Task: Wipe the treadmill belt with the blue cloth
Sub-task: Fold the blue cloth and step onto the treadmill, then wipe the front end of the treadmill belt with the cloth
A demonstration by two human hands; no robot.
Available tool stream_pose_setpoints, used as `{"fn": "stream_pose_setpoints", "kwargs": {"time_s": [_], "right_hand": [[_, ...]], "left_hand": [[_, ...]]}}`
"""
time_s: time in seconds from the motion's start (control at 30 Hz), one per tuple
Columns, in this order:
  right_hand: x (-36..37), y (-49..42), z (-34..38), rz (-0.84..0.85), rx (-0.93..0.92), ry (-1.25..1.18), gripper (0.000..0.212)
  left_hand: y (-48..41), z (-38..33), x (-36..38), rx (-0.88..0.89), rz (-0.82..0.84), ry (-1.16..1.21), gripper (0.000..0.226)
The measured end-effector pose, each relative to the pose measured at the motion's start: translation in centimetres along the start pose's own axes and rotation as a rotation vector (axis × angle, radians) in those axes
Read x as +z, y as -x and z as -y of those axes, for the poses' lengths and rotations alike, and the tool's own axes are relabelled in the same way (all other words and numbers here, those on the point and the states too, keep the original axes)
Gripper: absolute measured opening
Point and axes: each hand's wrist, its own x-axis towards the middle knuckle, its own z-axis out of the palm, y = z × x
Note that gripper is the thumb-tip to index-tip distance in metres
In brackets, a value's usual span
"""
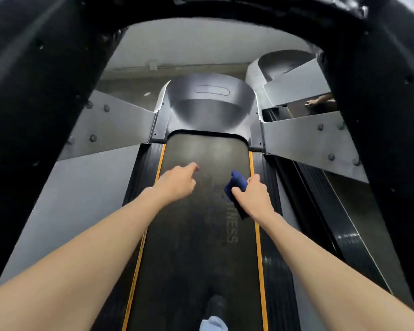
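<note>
blue cloth point(237, 185); black belt point(196, 235), orange edge stripes point(258, 247); silver motor cover point(210, 103).

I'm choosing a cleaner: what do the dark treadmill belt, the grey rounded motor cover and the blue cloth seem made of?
Dark treadmill belt: probably matte rubber, dull with faint sheen. Grey rounded motor cover: brushed metal or metallic-painted plastic, going by its soft reflections. Blue cloth, gripped by the right hand: soft fabric, folded and bunched.
</note>
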Motion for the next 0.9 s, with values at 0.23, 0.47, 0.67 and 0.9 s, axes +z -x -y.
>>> {"fn": "stream_pose_setpoints", "kwargs": {"time_s": [0.23, 0.47, 0.67, 0.9], "right_hand": [[11.8, -12.9, -4.5, 0.384, -0.040, 0.148, 0.033], [14.4, -33.1, -4.1, 0.272, -0.011, 0.142, 0.029], [20.7, -46.5, -4.9, 0.230, -0.023, 0.084, 0.032], [30.2, -61.7, -6.9, 0.358, -0.146, 0.054, 0.029]], "left_hand": [[-11.3, 11.1, 7.2, -0.089, 0.176, -0.302, 0.041], [-29.4, 20.8, 12.6, -0.090, 0.137, -0.254, 0.083], [-41.7, 27.0, 16.3, -0.131, 0.202, -0.264, 0.074], [-56.2, 35.4, 21.9, -0.200, 0.173, -0.290, 0.049]]}}
